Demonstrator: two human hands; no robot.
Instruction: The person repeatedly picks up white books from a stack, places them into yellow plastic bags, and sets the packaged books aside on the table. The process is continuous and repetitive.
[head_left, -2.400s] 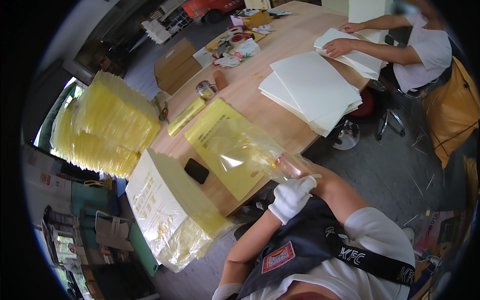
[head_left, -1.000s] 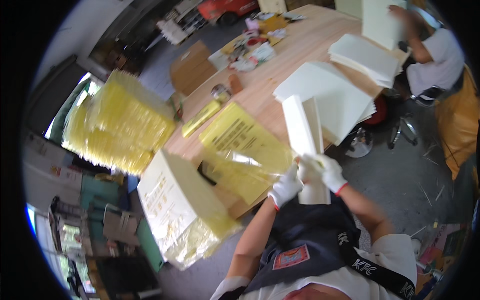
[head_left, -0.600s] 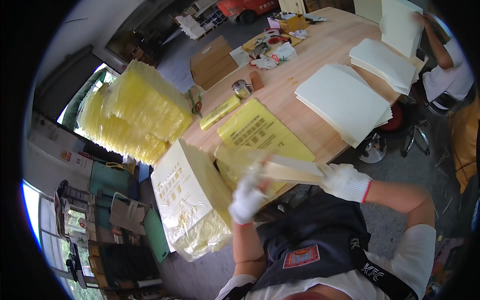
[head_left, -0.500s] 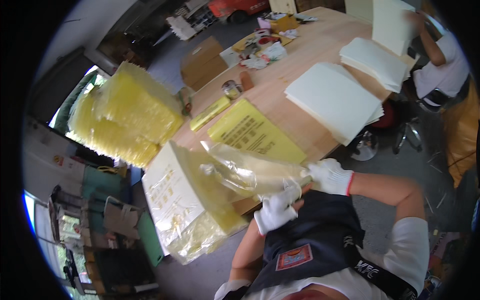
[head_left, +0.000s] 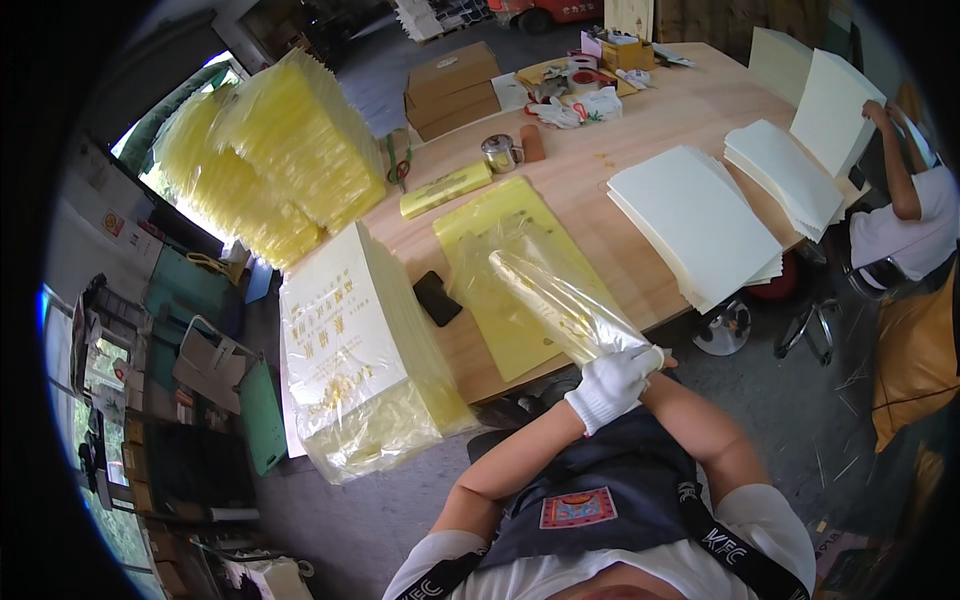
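A cream sheet with gold print, rolled into a tube (head_left: 545, 290), slants toward me in loose clear plastic. My left hand (head_left: 612, 388), in a white knit glove, is closed round its near end. Behind that glove my right hand (head_left: 667, 362) grips the same end; only bare fingertips show at the edge, and the rest is hidden. The tube's far end lies over a flat yellow printed bag (head_left: 500, 335) on the table. Left of it rests a black phone (head_left: 437, 298). Beside that stands a tall stack of printed sheets (head_left: 345, 325), partly in clear yellowish plastic.
Bulky yellow plastic-wrapped stacks (head_left: 290, 140) stand at the far left. Past the bag are a folded yellow packet (head_left: 445, 190), a metal mug (head_left: 499, 153) and green-handled scissors (head_left: 400, 168). White paper piles (head_left: 690, 215) lie right, near another person (head_left: 915, 200) at the table.
The sheet now shows as a narrow tube pointing farther over the yellow bag. My hands have come together, left over right. The phone is now visible, and the view has shifted.
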